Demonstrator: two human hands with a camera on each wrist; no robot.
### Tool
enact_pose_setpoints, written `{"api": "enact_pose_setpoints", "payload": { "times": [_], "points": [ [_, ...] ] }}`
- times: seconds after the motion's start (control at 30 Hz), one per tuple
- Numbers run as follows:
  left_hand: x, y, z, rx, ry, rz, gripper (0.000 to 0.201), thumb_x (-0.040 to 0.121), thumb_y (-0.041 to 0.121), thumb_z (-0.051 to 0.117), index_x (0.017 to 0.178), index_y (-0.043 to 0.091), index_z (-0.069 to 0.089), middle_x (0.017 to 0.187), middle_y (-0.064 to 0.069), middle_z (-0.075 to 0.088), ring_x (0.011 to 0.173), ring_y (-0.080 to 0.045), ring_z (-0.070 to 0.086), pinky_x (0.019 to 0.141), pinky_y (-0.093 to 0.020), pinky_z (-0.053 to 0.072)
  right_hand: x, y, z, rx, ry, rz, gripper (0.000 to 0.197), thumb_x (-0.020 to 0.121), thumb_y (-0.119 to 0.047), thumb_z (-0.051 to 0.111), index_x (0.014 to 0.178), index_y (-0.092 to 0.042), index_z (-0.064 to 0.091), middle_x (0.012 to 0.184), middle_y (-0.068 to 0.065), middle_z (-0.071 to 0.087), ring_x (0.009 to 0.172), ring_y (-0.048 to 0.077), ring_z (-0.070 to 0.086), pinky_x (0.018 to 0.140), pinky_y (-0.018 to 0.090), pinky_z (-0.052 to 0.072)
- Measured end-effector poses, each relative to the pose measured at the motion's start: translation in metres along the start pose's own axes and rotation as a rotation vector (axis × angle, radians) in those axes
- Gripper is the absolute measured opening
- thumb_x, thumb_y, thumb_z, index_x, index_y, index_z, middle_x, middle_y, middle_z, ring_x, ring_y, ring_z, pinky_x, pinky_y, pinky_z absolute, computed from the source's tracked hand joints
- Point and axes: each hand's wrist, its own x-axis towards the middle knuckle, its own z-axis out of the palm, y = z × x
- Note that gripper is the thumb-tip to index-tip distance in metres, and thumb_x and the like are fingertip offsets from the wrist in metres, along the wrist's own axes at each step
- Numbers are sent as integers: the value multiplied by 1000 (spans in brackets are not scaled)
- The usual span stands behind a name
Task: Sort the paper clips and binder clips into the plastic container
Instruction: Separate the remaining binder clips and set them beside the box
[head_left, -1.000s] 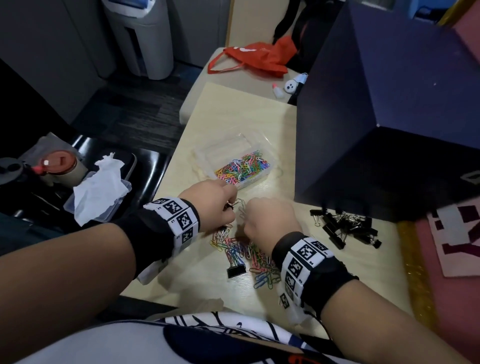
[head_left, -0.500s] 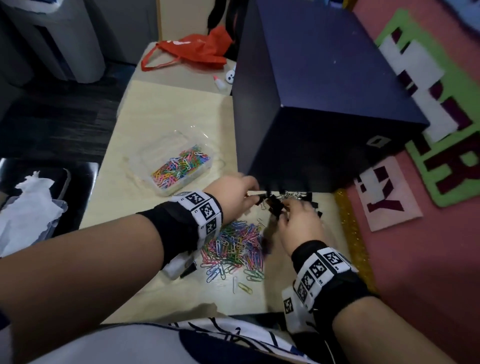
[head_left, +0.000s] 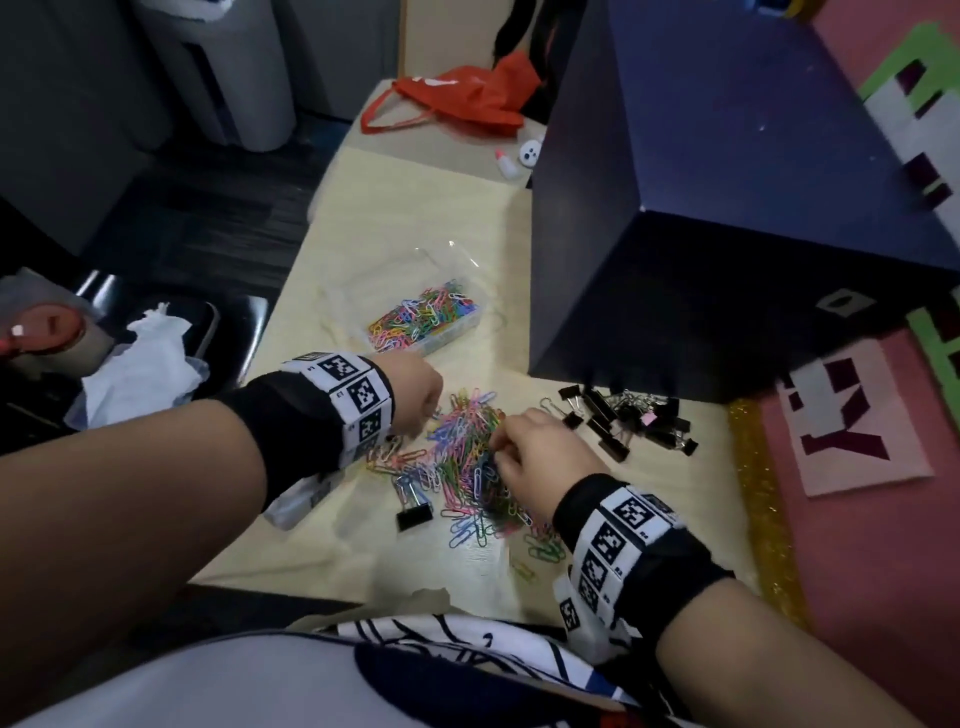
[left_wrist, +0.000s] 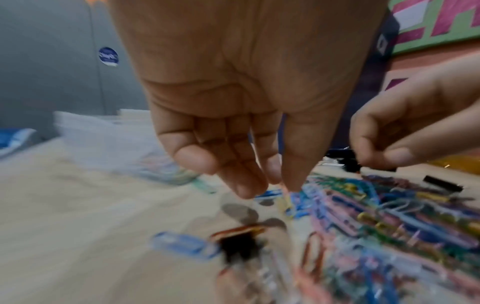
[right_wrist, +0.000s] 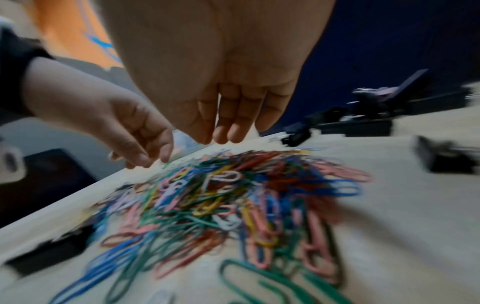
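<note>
A loose heap of coloured paper clips (head_left: 467, 457) lies on the pale table (head_left: 405, 218), with one black binder clip (head_left: 413, 514) at its near left edge. Behind it stands the clear plastic container (head_left: 470, 325), partly filled with paper clips. Several black binder clips (head_left: 628, 421) lie grouped to the right. My left hand (head_left: 422, 430) is at the heap's left edge; in the left wrist view its thumb and forefinger (left_wrist: 281, 182) pinch a pale paper clip (left_wrist: 285, 198). My right hand (head_left: 496, 449) hangs at the heap's right edge, fingertips (right_wrist: 221, 137) drawn together; anything between them is hidden.
A big dark blue box (head_left: 727, 208) stands close behind the binder clips and takes up the table's right back. A red bag (head_left: 467, 98) and small glue bottle (head_left: 506, 163) lie at the far end. A black chair with white tissue (head_left: 140, 364) stands left of the table.
Both hands have come back from the binder clips by the blue box to the paper-clip heap. The head view has swung left.
</note>
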Motion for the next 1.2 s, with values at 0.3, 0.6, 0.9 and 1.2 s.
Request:
{"api": "enact_pose_setpoints", "payload": {
  "times": [0.3, 0.6, 0.9, 1.2],
  "points": [
    [-18, -33, 39, -9, 2, -56, 31, 76, 24, 69, 103, 26, 53, 97, -1, 58, 84, -23, 56, 66, -32, 46, 11, -57, 27, -393, -264, -567, 43, 83, -43, 60, 124, -30, 58, 114, 4, 55, 108, 29, 52, 89, 39, 42],
    [-16, -34, 45, -16, 123, -13, 18, 84, 23, 59, 102, 24, 61, 104, -1, 56, 94, -22, 58, 78, -33, 49, 8, -44, 27, -233, -163, -464, 36, 82, -35, 55, 115, -23, 56, 109, 2, 58, 105, 27, 54, 91, 41, 44],
    [-8, -26, 34, 122, 31, -1, 21, 77, 20, 65, 97, 19, 59, 95, -2, 59, 86, -23, 58, 72, -33, 52, -1, -15, 8, 212, 94, -97, 14, 84, -30, 58, 97, -26, 55, 89, -11, 54, 83, 11, 52, 78, 28, 45],
    [-1, 13, -4, 142, 114, 160, 13, 89, 18, 48, 89, 16, 62, 82, -2, 62, 76, -22, 56, 65, -29, 43, -10, 39, -1, 285, 407, 395, 22, 86, -35, 58, 105, -25, 51, 86, -5, 59, 75, 17, 57, 65, 28, 44]
  ]
}}
